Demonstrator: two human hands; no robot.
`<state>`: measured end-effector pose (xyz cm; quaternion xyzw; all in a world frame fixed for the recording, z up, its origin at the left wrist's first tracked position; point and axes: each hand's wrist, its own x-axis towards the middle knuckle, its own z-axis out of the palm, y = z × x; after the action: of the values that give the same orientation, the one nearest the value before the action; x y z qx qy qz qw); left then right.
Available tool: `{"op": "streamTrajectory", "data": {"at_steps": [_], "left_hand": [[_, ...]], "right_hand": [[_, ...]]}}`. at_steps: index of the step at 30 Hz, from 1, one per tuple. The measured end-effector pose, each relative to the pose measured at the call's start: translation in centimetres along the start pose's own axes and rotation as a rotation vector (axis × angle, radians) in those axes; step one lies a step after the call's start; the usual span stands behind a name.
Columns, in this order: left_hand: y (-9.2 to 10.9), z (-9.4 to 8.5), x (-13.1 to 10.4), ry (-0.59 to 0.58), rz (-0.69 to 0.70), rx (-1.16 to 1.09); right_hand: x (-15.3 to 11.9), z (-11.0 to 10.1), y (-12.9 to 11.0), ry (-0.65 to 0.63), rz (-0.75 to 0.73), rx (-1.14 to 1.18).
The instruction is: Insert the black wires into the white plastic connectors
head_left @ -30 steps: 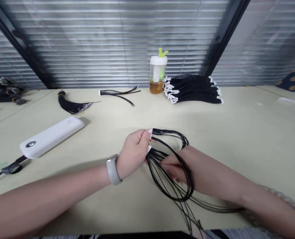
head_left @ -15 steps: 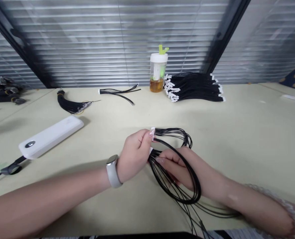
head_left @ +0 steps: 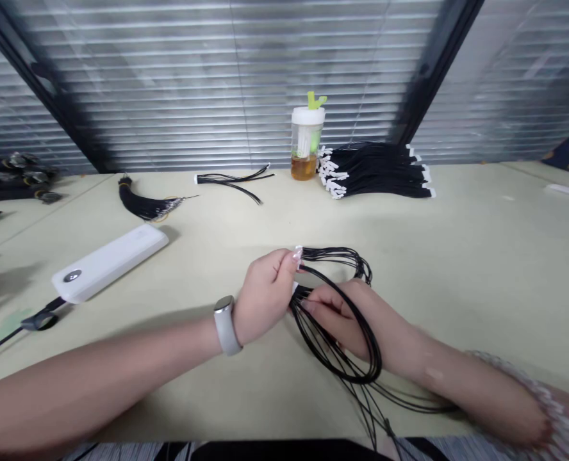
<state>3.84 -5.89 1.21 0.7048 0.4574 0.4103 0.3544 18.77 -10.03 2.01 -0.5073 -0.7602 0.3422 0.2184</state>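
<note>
A looped bundle of thin black cables with white connectors hangs between my two hands over the table. My left hand, with a grey-banded watch on its wrist, is closed on the white connector end, thumb pressed on top. Just below and to the right, my right hand pinches the black wires close to a second white connector. One big loop passes in front of the right hand's fingers. Loose wire ends trail down past the table's near edge.
A white power bank with a cable lies at left. Behind are a tied wire bundle, a small cable set, a bottle of amber liquid and a stack of black cables. More bundles lie far left.
The whole view has shifted slightly, moving the table items a little to the right in the picture. Both hands keep nearly the same grip on the cables.
</note>
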Motion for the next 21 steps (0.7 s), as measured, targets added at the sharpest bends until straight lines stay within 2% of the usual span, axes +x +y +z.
{"op": "streamTrajectory", "data": {"at_steps": [3, 6, 9, 12, 14, 17, 21], "left_hand": [[0.1, 0.2, 0.1, 0.002, -0.054, -0.037], [0.3, 0.4, 0.3, 0.002, -0.106, -0.082], [0.4, 0.4, 0.4, -0.013, -0.160, -0.143], [0.2, 0.4, 0.7, -0.021, -0.221, -0.208], [0.1, 0.4, 1.0, -0.017, -0.269, -0.250], [0.0, 0.4, 1.3, -0.003, -0.337, -0.321], [0.1, 0.5, 1.4, 0.016, -0.358, -0.339]], "right_hand": [[-0.1, -0.4, 0.0, 0.030, -0.040, -0.104], [-0.2, -1.4, -0.2, -0.013, -0.056, -0.233], [-0.5, -2.6, -0.3, -0.069, -0.045, -0.316], [-0.7, -3.9, 0.1, -0.045, -0.010, -0.397], [-0.6, -4.9, 0.7, 0.014, 0.041, -0.479], [-0.2, -6.7, 1.6, 0.185, 0.163, -0.602], [0.3, -8.4, 2.6, 0.372, 0.296, -0.530]]}}
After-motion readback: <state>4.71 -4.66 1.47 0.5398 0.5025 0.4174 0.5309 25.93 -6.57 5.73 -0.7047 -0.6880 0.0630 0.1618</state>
